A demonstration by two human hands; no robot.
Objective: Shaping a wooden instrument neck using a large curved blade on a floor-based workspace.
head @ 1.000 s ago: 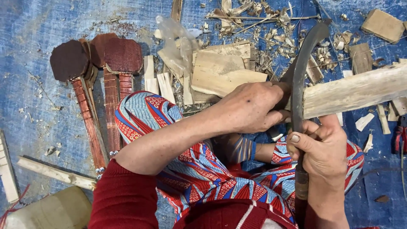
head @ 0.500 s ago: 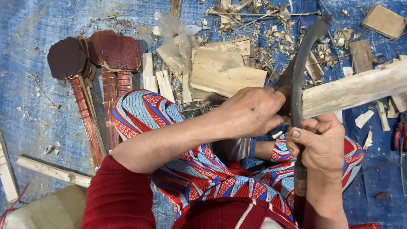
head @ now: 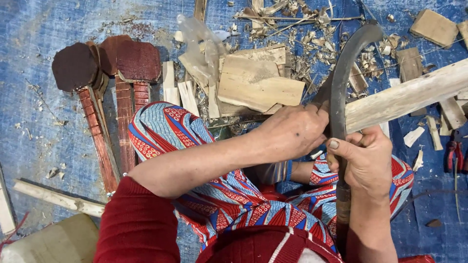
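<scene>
While both hands work at the centre right of the head view, the left hand (head: 295, 131) is curled shut, knuckles up, around the near end of a pale wooden pole (head: 409, 95), its fingers wrapped over the wood where the pole meets the blade. That pole runs from the hands up and to the right, tilted, out of frame at the right edge. A dark curved blade (head: 343, 73) crosses it, arching from the hands up to a hooked tip near the top; its edge lies against the pole just beside the left hand. The right hand (head: 365, 160) grips the blade's lower part and handle, fingers closed around it, thumb pressed flat along the metal with the nail showing. Below the hand the handle, wound in dark wrap, drops toward the bottom edge. Both forearms come from red sleeves (head: 139, 224); under them lies a lap in red, blue and white patterned cloth (head: 214, 180). Floor cover is a blue tarp (head: 34, 44), dusty. On it, left: three reddish-brown carved pieces (head: 105, 65) with broad heads and long ribbed stems, lying side by side, touching. Centre top: flat offcut boards (head: 258, 83) stacked loosely, with a crumpled clear plastic bag (head: 197, 39) resting on them. Shavings and chips (head: 302, 29) are scattered across the top and right, with wood blocks (head: 434, 27) in the upper right corner. Red-handled pliers (head: 456, 151) lie at the right edge, well apart from the hands. A pale stick (head: 53, 197) lies at lower left.
</scene>
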